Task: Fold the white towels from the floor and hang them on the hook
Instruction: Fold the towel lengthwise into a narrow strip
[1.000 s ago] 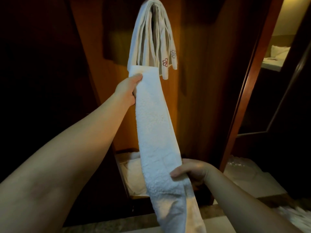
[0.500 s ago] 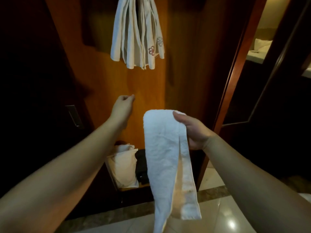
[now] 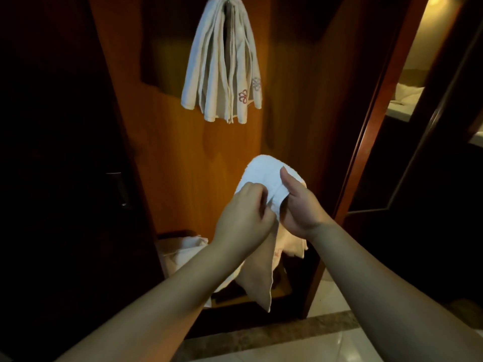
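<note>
A folded white towel [image 3: 264, 171] is doubled over in front of me, its ends hanging down below my hands. My left hand [image 3: 243, 218] grips its near side with curled fingers. My right hand [image 3: 300, 205] holds the other side, thumb up along the fold. Above, several folded white towels [image 3: 222, 69] with red flower embroidery hang from the top of the wooden panel [image 3: 183, 152]; the hook itself is hidden by them.
A low open shelf [image 3: 282, 291] at the panel's foot holds more white cloth [image 3: 188, 252]. A dark door with a handle [image 3: 120, 189] stands at the left. A red-brown door frame [image 3: 371, 126] at the right opens onto a lit room. Glossy tiled floor [image 3: 326, 346] lies below.
My left hand let go of the towel's top end, dropped and came across to grip the towel beside my right hand. The towel went from a long strip to doubled over.
</note>
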A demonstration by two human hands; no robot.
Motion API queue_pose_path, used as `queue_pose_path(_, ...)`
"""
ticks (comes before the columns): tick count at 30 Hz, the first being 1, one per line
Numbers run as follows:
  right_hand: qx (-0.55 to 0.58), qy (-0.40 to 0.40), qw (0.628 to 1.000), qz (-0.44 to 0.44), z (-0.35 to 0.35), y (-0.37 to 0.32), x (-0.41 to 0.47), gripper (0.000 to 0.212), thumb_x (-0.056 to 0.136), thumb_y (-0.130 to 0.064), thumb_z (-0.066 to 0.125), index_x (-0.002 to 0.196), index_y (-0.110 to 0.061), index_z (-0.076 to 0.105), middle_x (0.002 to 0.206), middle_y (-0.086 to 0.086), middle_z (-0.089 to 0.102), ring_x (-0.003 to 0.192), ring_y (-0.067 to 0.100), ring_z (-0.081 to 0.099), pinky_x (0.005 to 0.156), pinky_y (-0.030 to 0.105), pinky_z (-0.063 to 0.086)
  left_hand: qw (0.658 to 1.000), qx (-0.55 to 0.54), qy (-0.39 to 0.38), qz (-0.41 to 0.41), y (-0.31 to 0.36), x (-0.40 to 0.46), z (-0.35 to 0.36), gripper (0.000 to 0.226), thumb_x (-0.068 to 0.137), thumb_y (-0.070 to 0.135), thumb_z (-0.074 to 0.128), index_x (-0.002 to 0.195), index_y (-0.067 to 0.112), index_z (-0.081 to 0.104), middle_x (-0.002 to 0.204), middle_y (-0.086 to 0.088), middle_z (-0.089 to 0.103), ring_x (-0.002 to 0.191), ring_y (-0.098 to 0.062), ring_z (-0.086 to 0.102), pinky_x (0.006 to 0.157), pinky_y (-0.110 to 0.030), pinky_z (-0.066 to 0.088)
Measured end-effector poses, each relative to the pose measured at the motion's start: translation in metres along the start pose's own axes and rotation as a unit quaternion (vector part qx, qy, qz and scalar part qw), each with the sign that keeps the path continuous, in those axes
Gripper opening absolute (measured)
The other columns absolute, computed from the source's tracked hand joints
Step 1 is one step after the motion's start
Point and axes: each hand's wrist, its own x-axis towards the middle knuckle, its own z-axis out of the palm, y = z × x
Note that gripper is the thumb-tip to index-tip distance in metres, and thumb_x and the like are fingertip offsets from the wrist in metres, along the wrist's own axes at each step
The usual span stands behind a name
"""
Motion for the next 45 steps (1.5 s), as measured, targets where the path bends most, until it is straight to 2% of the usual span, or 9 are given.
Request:
queue_pose_path(5,-0.018,0.045,0.999,-0.017,0.007,0.004,0.012,0.094,0.079,-0.072,0.05,0.155,-0.019,0.033,0.149,0.011,0.051,0.135,0.026,0.052,0.118,0.046,0.036,0.999,-0.012,0.028,-0.022,-0.01,0.013,-0.008,0.008,0.103,0.027,0.053,0.097,0.027,0.058,0.08,0.017,0.052,0.075,0.001,0.055,0.057,-0.011,0.04)
queue_pose_path(11,-0.058,0.059,0.996,0.023,0.015,0.014,0.016,0.069,0.073,-0.083,0.037,0.124,-0.042,0.059,0.106,-0.008,0.076,0.102,0.009,0.072,0.079,0.025,0.06,0.997,-0.036,0.075,0.009,-0.007,0.008,-0.014,0.016,0.098,0.017,0.056,0.082,0.019,0.052,0.075,0.011,0.047,0.07,-0.009,0.049,0.056,-0.023,0.035)
queue_pose_path(16,-0.063,0.051,0.996,0.046,0.023,0.019,0.014,0.099,0.071,-0.086,0.033,0.151,-0.028,0.038,0.129,-0.002,0.064,0.115,0.014,0.064,0.074,0.021,0.058,0.999,0.031,-0.04,0.021,-0.01,-0.01,0.001,0.015,0.098,0.02,0.058,0.085,0.024,0.051,0.078,0.014,0.043,0.07,-0.006,0.046,0.058,-0.015,0.029)
queue_pose_path(19,-0.066,0.055,0.996,0.037,0.027,0.022,0.011,0.102,0.073,-0.084,0.031,0.156,-0.025,0.03,0.13,-0.003,0.062,0.115,0.012,0.065,0.083,0.021,0.054,0.999,-0.018,-0.049,-0.005,-0.017,-0.015,0.006,0.013,0.097,0.025,0.059,0.087,0.024,0.051,0.077,0.014,0.046,0.074,-0.005,0.05,0.056,-0.014,0.034)
queue_pose_path(23,-0.058,0.074,0.994,0.053,0.031,0.022,0.012,0.109,0.068,-0.085,0.029,0.161,-0.029,0.013,0.165,0.006,0.025,0.149,0.026,0.03,0.114,0.036,0.03,0.993,-0.055,-0.05,-0.092,-0.021,-0.021,0.013,0.024,0.091,0.041,0.064,0.097,0.032,0.043,0.085,0.015,0.047,0.072,-0.002,0.055,0.05,-0.012,0.036)
queue_pose_path(30,-0.101,0.136,0.984,0.049,0.042,0.023,0.014,0.125,0.053,-0.098,0.04,0.157,-0.029,0.026,0.159,0.005,0.037,0.142,0.027,0.042,0.118,0.049,0.035,0.987,0.002,-0.009,-0.161,-0.026,-0.022,0.022,0.024,0.094,0.052,0.055,0.093,0.032,0.041,0.077,0.013,0.05,0.06,-0.007,0.054,0.046,-0.019,0.034)
queue_pose_path(34,-0.169,0.155,0.972,0.045,0.043,0.021,0.014,0.078,0.063,-0.092,0.044,0.116,-0.036,0.055,0.125,-0.001,0.062,0.116,0.017,0.061,0.106,0.04,0.049,0.991,0.013,0.014,-0.134,-0.031,-0.018,0.018,0.022,0.094,0.037,0.057,0.083,0.032,0.039,0.071,0.009,0.048,0.053,-0.009,0.048,0.044,-0.024,0.032)
queue_pose_path(39,-0.276,0.248,0.929,0.012,0.039,0.012,0.009,0.065,0.075,-0.09,0.036,0.09,-0.031,0.057,0.099,-0.002,0.066,0.097,0.015,0.064,0.082,0.03,0.05,0.988,0.105,0.064,-0.098,-0.049,0.003,-0.002,0.026,0.089,0.022,0.06,0.084,0.026,0.035,0.078,0.008,0.038,0.053,-0.007,0.037,0.043,-0.028,0.022)
queue_pose_path(45,-0.355,0.293,0.887,-0.029,0.039,0.004,0.005,0.052,0.095,-0.069,0.041,0.081,-0.024,0.063,0.083,-0.006,0.066,0.078,0.007,0.061,0.061,0.024,0.036,0.983,0.13,0.001,-0.13,-0.049,-0.007,0.011,0.016,0.096,0.025,0.06,0.095,0.028,0.044,0.083,0.008,0.054,0.061,-0.013,0.055,0.052,-0.038,0.055)
